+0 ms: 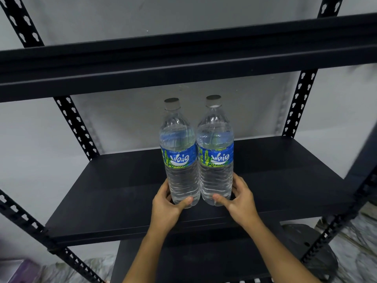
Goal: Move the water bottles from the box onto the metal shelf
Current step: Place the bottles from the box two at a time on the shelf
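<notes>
Two clear water bottles with blue labels stand upright side by side, touching, on the middle board of the black metal shelf (106,193). My left hand (166,205) is wrapped around the base of the left bottle (179,152), thumb across its front. My right hand (239,200) grips the base of the right bottle (216,150) the same way. Both bottles have dark caps and sit near the middle of the board. The box is not in view.
An upper shelf beam (183,64) crosses above the bottle caps. Perforated black uprights (298,101) frame the rack against a grey wall. A lower board (183,262) lies beneath, and a dark round object (318,252) sits on the floor at the lower right.
</notes>
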The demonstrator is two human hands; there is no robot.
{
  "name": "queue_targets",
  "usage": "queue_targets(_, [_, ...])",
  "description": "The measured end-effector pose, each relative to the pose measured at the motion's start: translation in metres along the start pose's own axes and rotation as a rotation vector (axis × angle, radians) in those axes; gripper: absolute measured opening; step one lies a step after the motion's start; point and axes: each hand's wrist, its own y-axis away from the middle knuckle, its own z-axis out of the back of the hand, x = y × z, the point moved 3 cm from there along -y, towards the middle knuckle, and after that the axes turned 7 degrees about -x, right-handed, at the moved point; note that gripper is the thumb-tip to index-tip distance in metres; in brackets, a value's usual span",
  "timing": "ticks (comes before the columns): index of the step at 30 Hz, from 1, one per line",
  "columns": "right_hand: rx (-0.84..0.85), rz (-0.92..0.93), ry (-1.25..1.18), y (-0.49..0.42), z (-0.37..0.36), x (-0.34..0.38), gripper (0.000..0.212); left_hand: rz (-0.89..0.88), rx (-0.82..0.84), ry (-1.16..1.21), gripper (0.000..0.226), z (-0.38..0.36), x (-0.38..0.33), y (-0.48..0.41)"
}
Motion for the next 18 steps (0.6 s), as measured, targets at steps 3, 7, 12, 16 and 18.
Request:
queue_targets(3, [0.013,-0.002,0.005,-0.004,0.002,-0.003,0.080,-0.005,-0.007,-0.022,0.068,-0.003,-0.001,-0.002])
queue_targets(7, [0.000,0.004,0.012,-0.011,0.009,-0.004,0.080,0.002,-0.010,-0.030,0.066,-0.014,-0.003,-0.004])
queue_targets(12, [-0.007,-0.004,0.048,-0.035,0.042,-0.015,0.081,0.003,0.024,-0.031,0.066,-0.057,-0.009,-0.011])
queue_targets(16, [-0.030,-0.033,0.086,-0.065,0.086,-0.026,0.078,0.004,0.056,-0.068,0.064,-0.110,-0.010,-0.025])
queue_targets(18, [-0.063,-0.044,0.115,-0.084,0.109,-0.033,0.074,-0.007,0.071,-0.081,0.065,-0.139,-0.012,-0.035])
